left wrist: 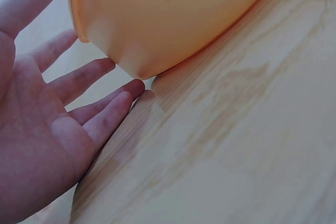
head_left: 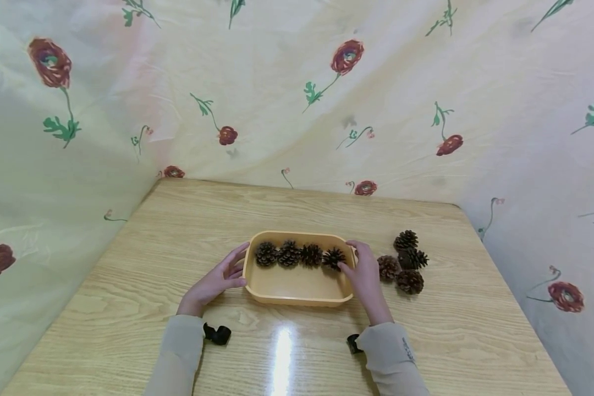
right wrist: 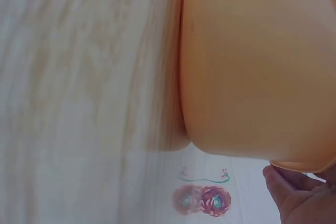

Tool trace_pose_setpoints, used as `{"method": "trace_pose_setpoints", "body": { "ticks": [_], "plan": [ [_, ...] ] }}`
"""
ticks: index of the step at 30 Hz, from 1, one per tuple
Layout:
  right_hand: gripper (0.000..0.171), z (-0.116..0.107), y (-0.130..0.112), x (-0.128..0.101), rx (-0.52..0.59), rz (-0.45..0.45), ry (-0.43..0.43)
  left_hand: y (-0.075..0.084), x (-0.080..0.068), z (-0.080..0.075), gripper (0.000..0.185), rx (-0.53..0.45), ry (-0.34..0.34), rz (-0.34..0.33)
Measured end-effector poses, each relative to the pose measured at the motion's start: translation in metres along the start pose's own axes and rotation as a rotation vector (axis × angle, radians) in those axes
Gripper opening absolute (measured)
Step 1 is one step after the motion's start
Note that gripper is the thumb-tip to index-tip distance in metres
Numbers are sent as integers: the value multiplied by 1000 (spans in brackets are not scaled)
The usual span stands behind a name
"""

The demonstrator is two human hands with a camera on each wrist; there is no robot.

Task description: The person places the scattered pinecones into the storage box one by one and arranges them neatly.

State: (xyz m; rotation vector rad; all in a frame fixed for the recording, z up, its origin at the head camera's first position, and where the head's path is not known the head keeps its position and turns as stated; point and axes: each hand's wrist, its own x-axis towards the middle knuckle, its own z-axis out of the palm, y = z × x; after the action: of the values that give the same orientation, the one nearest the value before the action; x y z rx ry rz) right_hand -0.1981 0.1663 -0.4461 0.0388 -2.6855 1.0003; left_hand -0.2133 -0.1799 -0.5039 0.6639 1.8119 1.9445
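A shallow yellow-orange plastic box [head_left: 297, 301] sits on the table, with a row of pinecones [head_left: 289, 254] along its far side. My left hand [head_left: 219, 279] is at the box's left end; its fingers [left wrist: 86, 74] are spread and fairly straight, with fingertips right at the outer wall. At the opposite end, my right hand [head_left: 365, 275] holds the rim, its thumb inside the box close to the rightmost pinecone [head_left: 334, 257] and its other fingers outside. Only part of that hand shows in the right wrist view, under the rim.
Several more pinecones [head_left: 410, 281] lie in a cluster on the wooden table [head_left: 188, 220], to the right of the box. A floral cloth [head_left: 277, 99] hangs behind and on both sides of the table. Black straps [head_left: 218, 334] are at the wrists.
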Motion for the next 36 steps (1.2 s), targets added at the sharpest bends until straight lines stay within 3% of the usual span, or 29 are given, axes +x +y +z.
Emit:
{"method": "trace_pose_setpoints", "body": {
  "ticks": [17,25,36],
  "plan": [
    [54,-7,0,-3,112,146,-58,2,1,1,81,2,7,-7],
    [53,-19,1,-8,130,129,-80,4,0,1,81,1,4,-5],
    [54,-35,3,-19,120,144,-37,4,-2,1,81,5,11,-9]
  ]
}}
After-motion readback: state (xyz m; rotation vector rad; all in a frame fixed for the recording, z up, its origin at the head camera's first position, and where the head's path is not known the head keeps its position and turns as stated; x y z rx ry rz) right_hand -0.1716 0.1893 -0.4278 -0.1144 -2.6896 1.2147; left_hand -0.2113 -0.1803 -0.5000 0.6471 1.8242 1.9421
